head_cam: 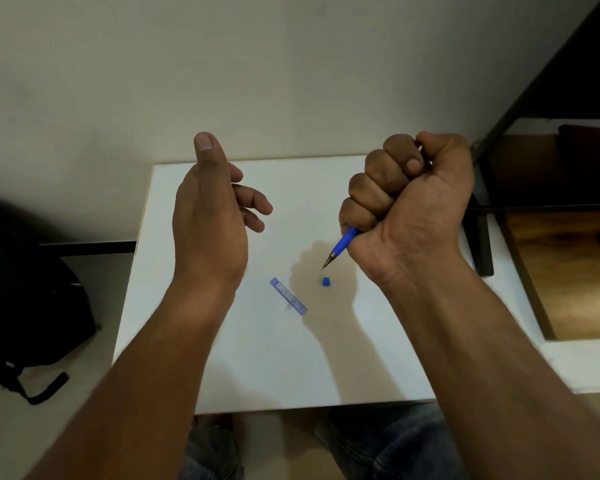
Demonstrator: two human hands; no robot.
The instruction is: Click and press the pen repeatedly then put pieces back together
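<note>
Right hand [407, 199] fist-grips blue pencil [342, 245], tip down over surface [194, 368] middle, thumb atop for pressing. Left hand [212, 216] relaxed, empty. Lead case [288, 296], small cap [325, 281] lie mid-surface, within reach.

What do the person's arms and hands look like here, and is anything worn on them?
Both forearms are bare to the frame's edge: no sleeves, gloves, watch, rings or bands show. The left hand and right hand have short, unpainted nails. Blue jeans cover the knees below the table's edge.

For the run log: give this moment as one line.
right hand: fist grip on blue mechanical pencil, tip down | left hand: open, raised, holds nothing | white table: lead case, small blue cap
</note>
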